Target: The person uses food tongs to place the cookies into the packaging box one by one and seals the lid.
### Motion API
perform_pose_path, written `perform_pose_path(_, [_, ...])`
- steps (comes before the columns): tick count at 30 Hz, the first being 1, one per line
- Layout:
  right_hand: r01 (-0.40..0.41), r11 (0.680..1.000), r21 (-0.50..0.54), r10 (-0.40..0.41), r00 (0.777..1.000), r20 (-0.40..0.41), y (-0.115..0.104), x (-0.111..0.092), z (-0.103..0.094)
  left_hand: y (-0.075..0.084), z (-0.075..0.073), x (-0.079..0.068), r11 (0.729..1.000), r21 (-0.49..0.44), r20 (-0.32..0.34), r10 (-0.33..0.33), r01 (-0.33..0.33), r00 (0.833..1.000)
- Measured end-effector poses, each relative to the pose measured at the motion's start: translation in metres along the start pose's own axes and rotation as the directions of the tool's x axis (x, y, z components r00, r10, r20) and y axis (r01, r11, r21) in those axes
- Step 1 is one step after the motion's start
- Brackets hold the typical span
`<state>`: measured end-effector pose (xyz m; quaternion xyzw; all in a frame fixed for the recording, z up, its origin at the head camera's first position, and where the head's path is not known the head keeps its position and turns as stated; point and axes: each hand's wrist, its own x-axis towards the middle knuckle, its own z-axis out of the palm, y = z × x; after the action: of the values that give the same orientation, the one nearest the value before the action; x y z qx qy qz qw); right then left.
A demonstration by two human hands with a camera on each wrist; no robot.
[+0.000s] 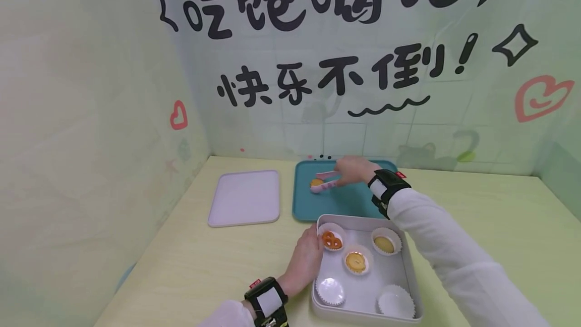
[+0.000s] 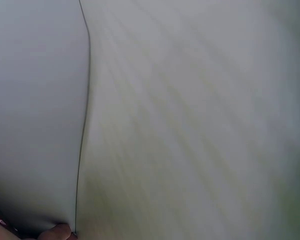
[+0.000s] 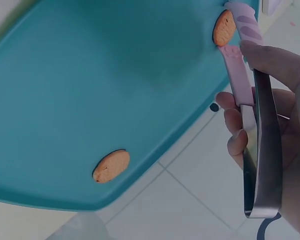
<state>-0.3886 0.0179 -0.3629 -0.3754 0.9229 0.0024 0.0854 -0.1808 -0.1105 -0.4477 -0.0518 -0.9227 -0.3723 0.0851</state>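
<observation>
My right hand [image 1: 356, 169] holds metal tongs [image 3: 265, 155] with pink paw-shaped tips above the teal tray [image 1: 301, 206]. An oval cookie [image 3: 224, 28] sits between the tong tips; whether they squeeze it I cannot tell. Another oval cookie [image 3: 111, 166] lies on the tray in the right wrist view. My left hand [image 1: 306, 256] grips the left side of a pale box [image 1: 366, 314], its fingers partly hidden; only fingertips [image 2: 55, 232] by the box wall show in the left wrist view. Inside the box, paper cups carry a pretzel [image 1: 332, 240], a round cookie [image 1: 355, 262] and an oval cookie [image 1: 384, 244].
Two white paper cups with nothing in them, one front left [image 1: 330, 291] and one front right [image 1: 396, 302], stand in the box. A lilac tray [image 1: 245, 198] lies left of the teal tray. Behind the table [image 1: 490, 216] rises a printed wall [image 1: 290, 135].
</observation>
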Motion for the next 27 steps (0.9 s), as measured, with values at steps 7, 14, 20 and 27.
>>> perform_pose_path(7, [0.007, 1.0, -0.026, -0.007, 1.0, 0.007, -0.001, 0.002, 0.002, 0.002, 0.0, -0.001, 1.0, 0.011, 0.005, -0.022, 0.021, 1.0])
perform_pose_path(14, [0.029, 0.999, -0.022, -0.03, 0.998, -0.049, -0.001, -0.002, 0.006, 0.003, 0.0, -0.001, 1.0, 0.004, 0.006, -0.029, 0.029, 1.0])
perform_pose_path(20, [0.072, 0.997, 0.008, -0.071, 0.995, -0.07, 0.0, -0.009, 0.006, 0.003, 0.0, -0.001, 1.0, 0.0, 0.013, -0.022, 0.022, 1.0])
perform_pose_path(27, [0.117, 0.992, -0.035, -0.12, 0.988, -0.101, 0.007, -0.022, 0.001, 0.004, 0.001, -0.001, 0.999, -0.006, 0.018, -0.045, 0.045, 0.999])
